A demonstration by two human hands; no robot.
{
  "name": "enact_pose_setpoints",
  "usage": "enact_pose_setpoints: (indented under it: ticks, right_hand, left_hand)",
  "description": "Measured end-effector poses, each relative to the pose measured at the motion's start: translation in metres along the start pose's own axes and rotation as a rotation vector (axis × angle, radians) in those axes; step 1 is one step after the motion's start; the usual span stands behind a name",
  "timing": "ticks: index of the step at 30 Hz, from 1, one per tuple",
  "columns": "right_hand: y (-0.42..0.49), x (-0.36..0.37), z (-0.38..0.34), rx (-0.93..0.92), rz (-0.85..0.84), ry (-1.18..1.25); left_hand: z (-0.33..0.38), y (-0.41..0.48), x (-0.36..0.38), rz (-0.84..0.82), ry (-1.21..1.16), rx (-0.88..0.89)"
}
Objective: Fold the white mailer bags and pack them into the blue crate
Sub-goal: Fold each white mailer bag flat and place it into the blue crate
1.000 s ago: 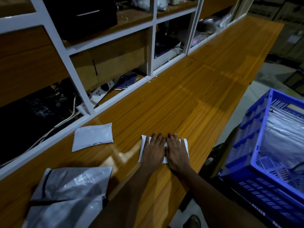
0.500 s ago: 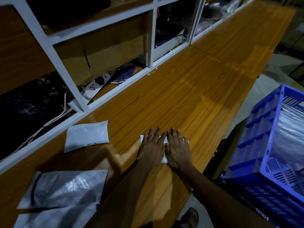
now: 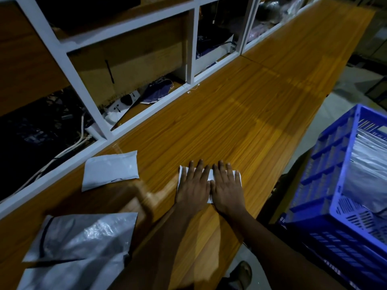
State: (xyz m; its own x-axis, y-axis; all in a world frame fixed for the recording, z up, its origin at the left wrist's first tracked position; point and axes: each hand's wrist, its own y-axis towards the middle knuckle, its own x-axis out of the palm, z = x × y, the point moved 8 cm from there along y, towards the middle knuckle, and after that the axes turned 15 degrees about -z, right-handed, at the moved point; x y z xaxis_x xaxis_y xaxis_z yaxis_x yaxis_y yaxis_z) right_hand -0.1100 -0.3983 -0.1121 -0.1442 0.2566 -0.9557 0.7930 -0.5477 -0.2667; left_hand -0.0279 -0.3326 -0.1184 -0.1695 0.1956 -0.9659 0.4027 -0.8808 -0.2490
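Both hands, left hand (image 3: 193,185) and right hand (image 3: 227,185), pressed flat, fingers straight, on a folded mailer bag (image 3: 210,176) on the counter (image 3: 240,122).

A small folded white plastic mailer bag (image 3: 210,174) is lying flat near the front edge of the desk (image 3: 230,114), a second folded one (image 3: 110,170) lying to its left. Larger unfolded bags (image 3: 83,237) are lying stacked nearer, and the blue slatted plastic crate (image 3: 326,174) beside the desk is holding more bags (image 3: 368,170).

A long orange-brown wooden table (image 3: 240,114) runs far down the dim room. A white-framed shelf with brown wooden backs (image 3: 193,49) stands along its left side. A grey floor (image 3: 343,101) shows on the right.
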Motion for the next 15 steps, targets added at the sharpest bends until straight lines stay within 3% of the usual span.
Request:
enact_pose_setpoints:
  ticks: [15]
  right_hand:
    - [0.0,0.002,0.005,0.017,-0.046,0.041]
  left_hand:
    - [-0.002,-0.006,-0.002,-0.01,0.007,0.025]
